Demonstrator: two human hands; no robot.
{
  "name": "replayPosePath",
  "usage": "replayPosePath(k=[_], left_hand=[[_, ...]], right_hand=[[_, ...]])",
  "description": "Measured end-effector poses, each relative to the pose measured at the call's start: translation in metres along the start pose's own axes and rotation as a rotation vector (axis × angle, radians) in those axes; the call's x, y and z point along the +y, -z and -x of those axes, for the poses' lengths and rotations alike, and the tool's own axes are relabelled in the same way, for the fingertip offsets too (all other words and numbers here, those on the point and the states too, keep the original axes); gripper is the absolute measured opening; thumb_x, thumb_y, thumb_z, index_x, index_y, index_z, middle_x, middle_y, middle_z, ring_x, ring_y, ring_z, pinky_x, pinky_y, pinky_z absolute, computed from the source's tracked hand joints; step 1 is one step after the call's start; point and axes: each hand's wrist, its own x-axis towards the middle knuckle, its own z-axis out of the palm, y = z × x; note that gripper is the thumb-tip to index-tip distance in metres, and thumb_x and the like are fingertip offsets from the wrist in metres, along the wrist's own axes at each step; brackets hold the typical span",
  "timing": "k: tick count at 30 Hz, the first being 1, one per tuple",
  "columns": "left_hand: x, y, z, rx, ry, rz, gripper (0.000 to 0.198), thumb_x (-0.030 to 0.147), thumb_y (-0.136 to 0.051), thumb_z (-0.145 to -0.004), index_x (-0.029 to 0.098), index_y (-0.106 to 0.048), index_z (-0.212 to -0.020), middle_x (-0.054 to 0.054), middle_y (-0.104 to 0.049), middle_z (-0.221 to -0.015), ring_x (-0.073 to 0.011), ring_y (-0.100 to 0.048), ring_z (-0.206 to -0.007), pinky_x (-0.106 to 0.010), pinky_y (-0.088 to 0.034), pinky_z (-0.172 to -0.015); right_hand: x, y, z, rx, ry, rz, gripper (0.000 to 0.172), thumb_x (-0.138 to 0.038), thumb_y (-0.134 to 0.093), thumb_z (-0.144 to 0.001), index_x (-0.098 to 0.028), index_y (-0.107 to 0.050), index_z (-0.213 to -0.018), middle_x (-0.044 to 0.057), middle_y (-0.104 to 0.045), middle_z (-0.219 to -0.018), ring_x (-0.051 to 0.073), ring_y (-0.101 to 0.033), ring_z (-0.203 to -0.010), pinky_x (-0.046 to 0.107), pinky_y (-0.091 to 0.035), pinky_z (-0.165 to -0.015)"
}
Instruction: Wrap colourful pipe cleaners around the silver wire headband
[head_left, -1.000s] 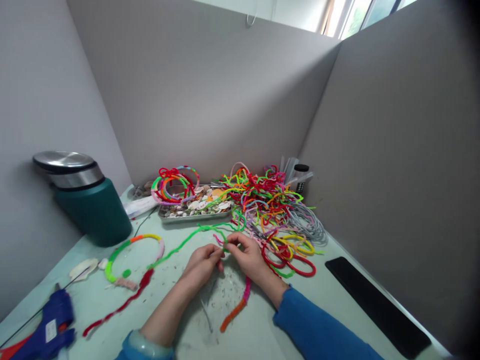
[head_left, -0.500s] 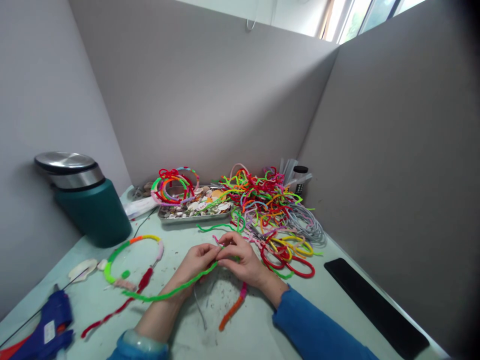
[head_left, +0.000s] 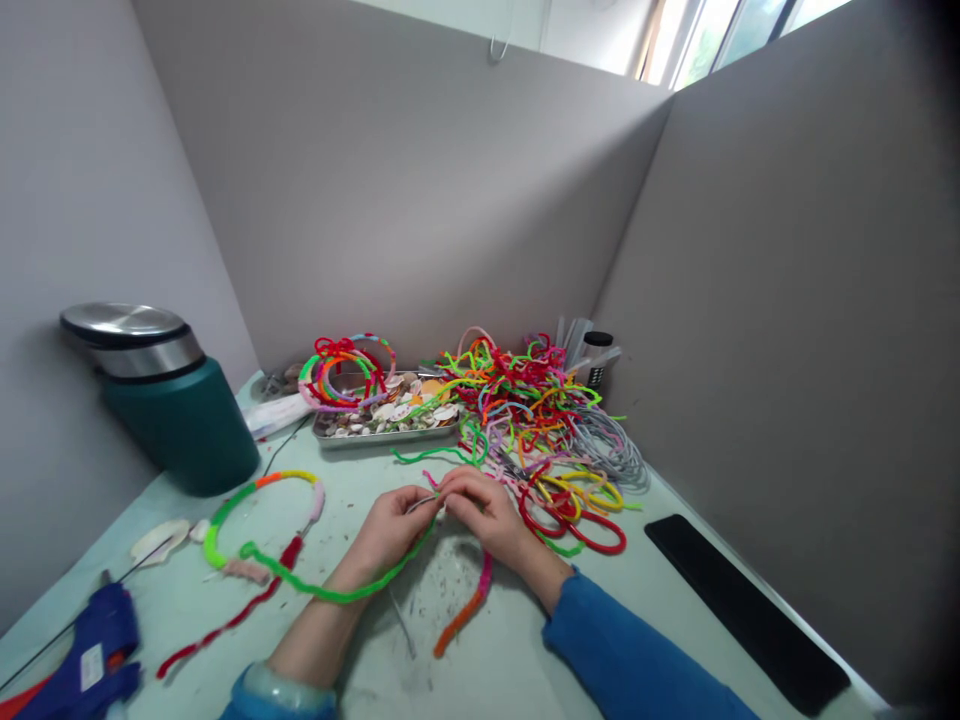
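My left hand [head_left: 390,532] and my right hand [head_left: 484,512] meet fingertip to fingertip above the table, both closed in a pinch on a green pipe cleaner [head_left: 341,597]. Its long free end trails left across my left wrist, curling at the tip. Beneath my right hand curves a wire wrapped in pink and orange pipe cleaner [head_left: 471,612]. A bare grey wire end [head_left: 403,625] hangs below my left hand. How the green strand sits on the wire is hidden by my fingers. To the left lies a partly wrapped colourful ring [head_left: 217,530] with a loose red pipe cleaner [head_left: 232,622].
Behind my hands are a metal tray [head_left: 390,437] of shells and buttons, finished rings [head_left: 345,375] and a heap of pipe cleaners [head_left: 517,385]. Red-handled scissors [head_left: 604,545] lie right, near a black strip [head_left: 742,610]. Left stand a green bottle [head_left: 180,425] and blue glue gun [head_left: 101,640].
The green pipe cleaner's free end has swung up and bent into a curl. My right fingers have closed in further over the left fingertips. The view has shifted slightly.
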Motion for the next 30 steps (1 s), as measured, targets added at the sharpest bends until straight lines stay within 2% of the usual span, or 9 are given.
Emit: replayPosePath(k=[5,8,10,12,14,16,20,25,30], left_hand=[[0.005,-0.003,0.004,0.067,-0.034,-0.078,0.032,0.046,-0.058,-0.066,0.015,-0.057,-0.071,0.009,-0.038,-0.045,-0.0055,-0.029,-0.038,-0.019,-0.022,-0.040],[0.004,-0.004,0.005,0.129,-0.136,-0.168,0.026,0.039,-0.056,-0.068,0.014,-0.061,-0.069,0.005,-0.047,-0.051,-0.0080,-0.038,-0.045,-0.019,-0.029,-0.045],[0.002,-0.004,0.004,0.180,-0.203,-0.228,0.024,0.035,-0.054,-0.068,0.015,-0.063,-0.077,0.004,-0.051,-0.055,-0.0096,-0.042,-0.050,-0.019,-0.031,-0.049],[-0.002,-0.004,0.003,0.231,-0.243,-0.290,0.026,0.031,-0.053,-0.068,0.016,-0.064,-0.086,0.005,-0.049,-0.052,-0.0098,-0.042,-0.048,-0.019,-0.031,-0.048],[-0.004,-0.004,0.003,0.265,-0.257,-0.345,0.025,0.029,-0.053,-0.068,0.017,-0.063,-0.087,0.007,-0.044,-0.048,-0.0094,-0.039,-0.045,-0.019,-0.028,-0.046],[-0.006,-0.004,0.002,0.270,-0.268,-0.370,0.020,0.028,-0.052,-0.068,0.017,-0.062,-0.082,0.007,-0.044,-0.048,-0.0094,-0.040,-0.045,-0.019,-0.029,-0.046],[-0.006,-0.003,0.001,0.224,-0.293,-0.322,0.016,0.026,-0.052,-0.068,0.017,-0.062,-0.077,0.003,-0.058,-0.061,-0.0116,-0.049,-0.055,-0.020,-0.036,-0.053],[-0.004,-0.003,0.002,0.156,-0.277,-0.332,0.022,0.023,-0.049,-0.070,0.016,-0.066,-0.082,-0.002,-0.067,-0.075,-0.0152,-0.056,-0.068,-0.021,-0.040,-0.062],[0.002,-0.004,0.006,0.180,-0.271,-0.457,0.022,0.022,-0.048,-0.071,0.016,-0.067,-0.079,0.000,-0.065,-0.067,-0.0139,-0.054,-0.063,-0.021,-0.039,-0.059]], right_hand=[[0.008,-0.001,-0.001,0.052,-0.219,-0.084,0.025,-0.035,-0.043,-0.087,-0.018,-0.060,-0.084,0.000,-0.057,-0.070,0.011,-0.052,-0.058,0.022,-0.041,-0.056],[0.013,-0.003,-0.001,0.034,-0.193,-0.075,0.016,-0.030,-0.050,-0.083,-0.018,-0.061,-0.085,-0.001,-0.058,-0.068,0.012,-0.052,-0.061,0.022,-0.041,-0.058],[0.015,-0.005,0.000,0.033,-0.162,-0.060,0.013,-0.025,-0.053,-0.080,-0.018,-0.061,-0.087,0.000,-0.060,-0.074,0.012,-0.053,-0.067,0.022,-0.041,-0.061],[0.017,-0.006,0.000,0.042,-0.155,-0.046,0.012,-0.023,-0.053,-0.079,-0.018,-0.061,-0.086,0.001,-0.060,-0.076,0.013,-0.053,-0.068,0.022,-0.041,-0.061],[0.017,-0.006,0.001,0.046,-0.163,-0.036,0.011,-0.022,-0.051,-0.079,-0.017,-0.060,-0.084,0.001,-0.059,-0.075,0.012,-0.053,-0.067,0.022,-0.040,-0.060],[0.017,-0.006,0.001,0.047,-0.167,-0.021,0.009,-0.021,-0.051,-0.079,-0.017,-0.059,-0.082,0.000,-0.058,-0.073,0.012,-0.052,-0.066,0.022,-0.040,-0.060],[0.015,-0.006,0.000,0.041,-0.150,0.020,0.008,-0.020,-0.052,-0.077,-0.017,-0.059,-0.079,-0.001,-0.057,-0.070,0.012,-0.051,-0.064,0.022,-0.039,-0.059],[0.015,-0.007,0.000,0.048,-0.143,0.037,0.005,-0.020,-0.055,-0.076,-0.016,-0.058,-0.076,-0.001,-0.057,-0.070,0.011,-0.051,-0.064,0.021,-0.038,-0.058],[0.017,-0.005,-0.001,0.049,-0.257,-0.143,0.020,-0.033,-0.050,-0.081,-0.016,-0.056,-0.073,-0.002,-0.055,-0.060,0.008,-0.048,-0.050,0.019,-0.036,-0.048]])
